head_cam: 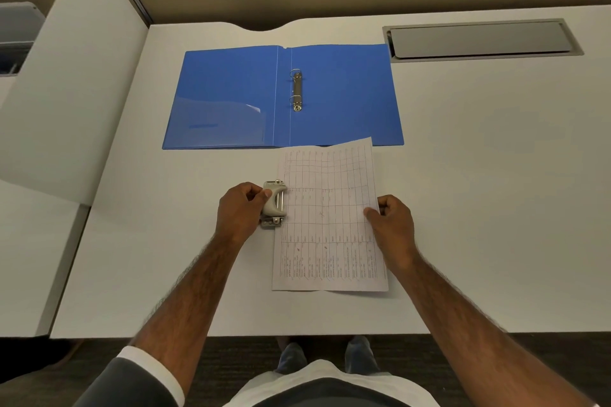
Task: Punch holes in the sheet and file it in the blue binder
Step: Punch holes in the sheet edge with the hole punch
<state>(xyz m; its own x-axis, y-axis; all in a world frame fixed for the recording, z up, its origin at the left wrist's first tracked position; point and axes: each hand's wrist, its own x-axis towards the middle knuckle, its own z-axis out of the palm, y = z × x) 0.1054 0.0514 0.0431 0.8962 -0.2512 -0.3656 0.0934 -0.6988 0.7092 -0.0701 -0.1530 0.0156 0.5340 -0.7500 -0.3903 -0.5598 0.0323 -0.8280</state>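
Observation:
A blue binder [344, 96] lies open flat at the back of the white desk, its two metal rings [296, 89] standing beside the spine. In front of it lies a printed sheet [327, 218] with a grid table, its far edge just overlapping the binder. A grey hole punch [276, 203] sits at the sheet's left edge, with that edge slid into its slot. My left hand [239, 213] rests on the punch and grips its handle. My right hand [393, 228] pinches the sheet's right edge.
The white desk [479, 175] has a grey cable flap [479, 40] set in at the back right. A white divider panel [72, 82] stands along the left side. The desk's front edge is close to my body.

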